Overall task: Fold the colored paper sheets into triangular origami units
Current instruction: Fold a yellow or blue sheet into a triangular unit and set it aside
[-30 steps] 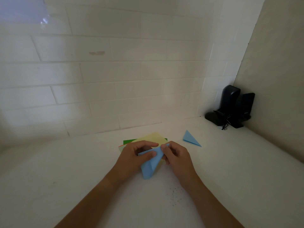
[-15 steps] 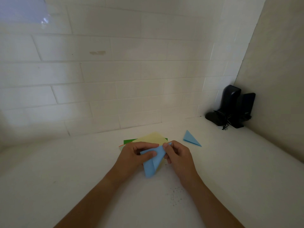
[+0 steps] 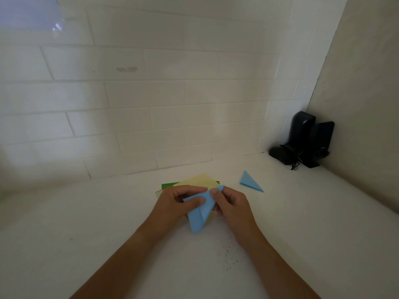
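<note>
Blue paper: the blue paper piece [image 3: 199, 214] was partly folded, with a crease running down its middle and a pointed tip near the top right.
What changed: compared with a second before, the paper had swung a little, so its top tip pointed up past the right thumb and its long end hung down toward the person.
Thumbs: the left thumb had slid along the top flap, and the right thumb had come to press beside it.
What it meant: it looked like the person was pushing a fold flat, so this unit was part way done and not yet a small triangle.
Left hand: the left hand [image 3: 176, 203] pinched the paper's left corner, thumb on top and curled fingers behind.
Right hand: the right hand [image 3: 232, 207] pinched the paper's right edge near the tip, with its fingers curled under.
Where the paper was: it sat between the two hands, touching both, held just above the white counter [image 3: 302, 234].
Finished one: a blue triangle unit [image 3: 250, 182] lay on the counter, off to the right and apart from the hands.
Sheets left: a yellow sheet [image 3: 199, 180] lay on a green sheet [image 3: 167, 186] just behind the hands, waiting to be folded.
Corner: two black speakers [image 3: 306, 141] stood far back by the wall.
</note>
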### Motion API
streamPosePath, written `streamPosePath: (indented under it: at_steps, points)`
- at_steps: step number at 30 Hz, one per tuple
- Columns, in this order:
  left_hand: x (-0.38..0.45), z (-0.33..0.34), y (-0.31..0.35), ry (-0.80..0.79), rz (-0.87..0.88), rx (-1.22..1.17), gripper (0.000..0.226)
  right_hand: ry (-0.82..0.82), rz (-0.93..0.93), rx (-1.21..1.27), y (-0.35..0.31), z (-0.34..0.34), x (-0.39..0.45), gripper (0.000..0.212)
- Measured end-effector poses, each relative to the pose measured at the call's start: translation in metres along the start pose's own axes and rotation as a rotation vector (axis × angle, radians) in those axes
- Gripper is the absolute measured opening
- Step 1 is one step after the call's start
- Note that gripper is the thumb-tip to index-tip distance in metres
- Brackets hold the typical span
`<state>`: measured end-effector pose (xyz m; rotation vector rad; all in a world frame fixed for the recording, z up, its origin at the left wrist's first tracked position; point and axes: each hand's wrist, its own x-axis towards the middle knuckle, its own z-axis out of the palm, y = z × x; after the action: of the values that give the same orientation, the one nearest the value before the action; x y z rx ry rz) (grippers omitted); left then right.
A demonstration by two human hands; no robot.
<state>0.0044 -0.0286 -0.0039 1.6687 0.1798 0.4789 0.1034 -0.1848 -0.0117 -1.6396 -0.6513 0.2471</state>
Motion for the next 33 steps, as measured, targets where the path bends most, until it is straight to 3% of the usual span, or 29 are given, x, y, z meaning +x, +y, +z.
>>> streamPosePath:
  at_steps: [10,25,33]
  points:
    - [0.0001,-0.0026,0.0,0.039,-0.044,-0.04,0.023,-0.017,0.007,0.025,-0.0024,-0.0005,0.0001,0.041]
    - [-0.0015,0.0002,0.0023,-0.034,-0.007,0.051,0.022,0.078,-0.018,0.017,0.0066,-0.0018,0.005,0.03]
    - [-0.0001,-0.0031,0.0,0.008,-0.027,0.025,0.023,-0.04,-0.048,-0.115,0.0035,0.0021,0.0013,0.037]
